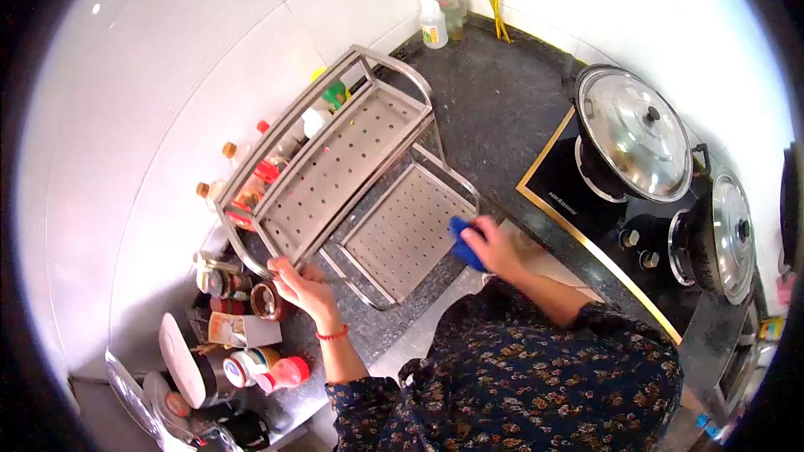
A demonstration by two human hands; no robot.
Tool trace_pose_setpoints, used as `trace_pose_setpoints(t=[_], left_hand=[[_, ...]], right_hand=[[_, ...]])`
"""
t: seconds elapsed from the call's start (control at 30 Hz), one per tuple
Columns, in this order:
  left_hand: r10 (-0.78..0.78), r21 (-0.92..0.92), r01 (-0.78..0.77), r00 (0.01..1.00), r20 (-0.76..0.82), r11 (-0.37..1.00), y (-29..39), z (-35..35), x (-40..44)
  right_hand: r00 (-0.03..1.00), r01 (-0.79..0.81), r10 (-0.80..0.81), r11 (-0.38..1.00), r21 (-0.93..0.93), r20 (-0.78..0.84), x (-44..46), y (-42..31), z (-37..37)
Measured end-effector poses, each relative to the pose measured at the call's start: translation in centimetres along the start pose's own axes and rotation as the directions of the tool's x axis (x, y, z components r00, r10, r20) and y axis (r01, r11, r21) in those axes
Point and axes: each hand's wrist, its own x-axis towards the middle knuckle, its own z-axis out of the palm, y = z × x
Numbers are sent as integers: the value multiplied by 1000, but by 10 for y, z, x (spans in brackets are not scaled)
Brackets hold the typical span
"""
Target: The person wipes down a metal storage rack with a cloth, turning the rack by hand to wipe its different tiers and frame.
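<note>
A two-tier metal rack (pixel 345 169) with perforated shelves stands on the dark speckled counter, its upper and lower shelves bare. My left hand (pixel 306 291), with a red bracelet at the wrist, is closed on the rack's frame at the near left corner; part of the fingers is hidden. My right hand (pixel 497 251) grips a crumpled blue cloth (pixel 466 244) at the right edge of the lower shelf.
Bottles (pixel 244 155) stand behind the rack along the wall. Several jars (pixel 251 364) and containers crowd the counter at the lower left. Two lidded pots (pixel 624 130) sit on the gas stove (pixel 599 222) at right. More bottles (pixel 433 23) are in the back corner.
</note>
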Motion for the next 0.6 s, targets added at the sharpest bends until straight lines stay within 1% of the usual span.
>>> trace_pose_setpoints(t=[0.03,0.07,0.1,0.17,0.2,0.23,0.27,0.3,0.33,0.37,0.4,0.5,0.53,0.6], left_hand=[[-9,-20,9,1000,-14,1000,-2,-2,1],[-35,-52,34,999,-17,998,-7,-7,2],[-40,-71,39,999,-10,997,-4,-4,3],[-54,-100,53,999,-5,994,2,0,-2],[-51,-172,52,999,9,984,-3,-1,-1],[-50,-125,58,996,71,990,-3,-1,0],[-31,-106,42,994,103,993,-2,3,-2],[-15,-87,27,991,134,996,2,10,-2],[3,-106,18,980,200,994,5,16,0],[41,-91,-24,980,197,996,9,26,1],[36,-106,-14,978,205,994,10,34,5],[16,-121,12,973,229,993,19,66,15],[8,-114,19,972,236,993,19,79,17],[28,-164,17,964,266,986,5,107,25]], right_hand=[[997,-54,48,994,-100,-68,8,-9,-21],[991,-48,37,995,-88,-125,16,-18,-36],[992,-63,47,988,-138,-119,24,-38,-48],[993,87,-101,972,-219,-54,47,-17,-51],[997,69,-62,975,-212,41,54,-20,-50],[990,51,-23,978,-204,136,61,-26,-48],[988,-49,71,986,-162,137,65,-33,-43],[994,-38,52,989,-142,96,73,-28,-39],[986,-141,151,983,-121,70,82,-25,-40],[968,-240,245,966,-99,45,88,-30,-41],[962,-271,272,956,-115,-6,91,-36,-44],[951,-307,308,942,-138,-14,111,-38,-54],[958,-288,285,947,-141,-43,120,-40,-58],[966,-249,219,935,-252,-140,143,-43,-68]])
